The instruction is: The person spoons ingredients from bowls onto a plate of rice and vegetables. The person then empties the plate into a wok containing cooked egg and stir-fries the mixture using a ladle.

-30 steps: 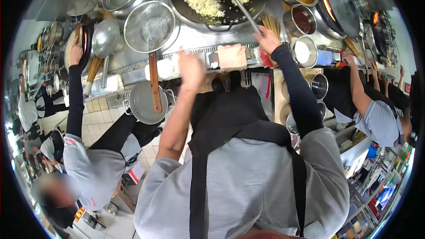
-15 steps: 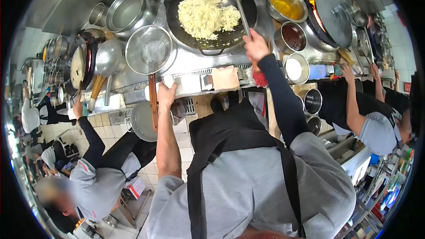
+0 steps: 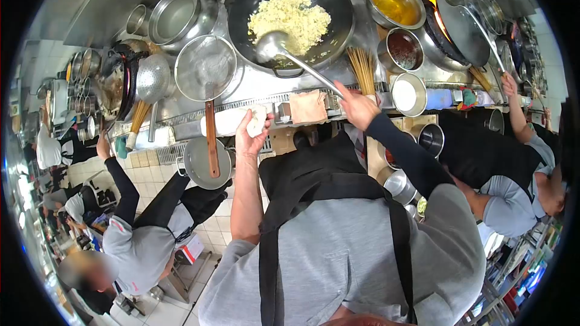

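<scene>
My right hand (image 3: 359, 107) is closed round the handle of a metal ladle (image 3: 273, 46), whose bowl rests at the near left of the pale yellow food (image 3: 293, 19) in a black wok (image 3: 336, 9). A crumpled white cloth (image 3: 258, 119) is in my left hand (image 3: 249, 134), its fingers curled against it, at the counter's front edge. Beside that hand lies a round mesh strainer (image 3: 206, 66) with a wooden handle. A folded pinkish cloth (image 3: 308, 107) lies on the edge between my hands.
A bamboo brush (image 3: 361, 69) stands right of the wok, near pots of dark red sauce (image 3: 405, 50) and yellow liquid (image 3: 394, 2). Flames rise by another wok (image 3: 462, 33) at right. A person works at left (image 3: 142, 247), another at right (image 3: 513, 196). A grey pan (image 3: 205, 163) hangs below the counter.
The ladle has come from the wok's far right to its near left. My left hand has lifted the white cloth from the counter edge. The person at right now holds up a ladle.
</scene>
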The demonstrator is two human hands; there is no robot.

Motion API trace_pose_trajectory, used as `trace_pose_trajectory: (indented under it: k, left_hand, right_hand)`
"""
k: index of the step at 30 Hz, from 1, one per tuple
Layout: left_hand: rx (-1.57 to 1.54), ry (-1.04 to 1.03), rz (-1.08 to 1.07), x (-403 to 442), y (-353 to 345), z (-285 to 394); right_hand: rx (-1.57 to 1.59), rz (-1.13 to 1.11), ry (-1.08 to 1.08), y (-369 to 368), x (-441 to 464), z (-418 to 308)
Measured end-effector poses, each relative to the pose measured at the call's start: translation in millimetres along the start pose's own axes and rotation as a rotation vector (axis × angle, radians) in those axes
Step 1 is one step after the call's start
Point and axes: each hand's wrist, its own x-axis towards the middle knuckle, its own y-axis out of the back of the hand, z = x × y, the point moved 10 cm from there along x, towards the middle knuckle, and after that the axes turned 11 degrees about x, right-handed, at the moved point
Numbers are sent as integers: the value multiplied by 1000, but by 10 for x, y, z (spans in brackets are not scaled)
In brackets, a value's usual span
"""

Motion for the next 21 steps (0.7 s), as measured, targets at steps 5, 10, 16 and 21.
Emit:
trace_pose_trajectory:
  k: [5, 10, 16, 21]
  left_hand:
    - [-11, -66, 189, 245, 76, 81]
    - [138, 134, 89, 808, -449, -10]
    - [467, 244, 321, 1496, -610, -147]
    - [420, -3, 365, 1528, -453, -172]
  right_hand:
    - [-171, 39, -149, 345, -860, 1307]
    - [-182, 97, -255, 1038, -219, 1085]
    - [90, 129, -241, -25, 857, 384]
    - [153, -12, -202, 211, -10, -762]
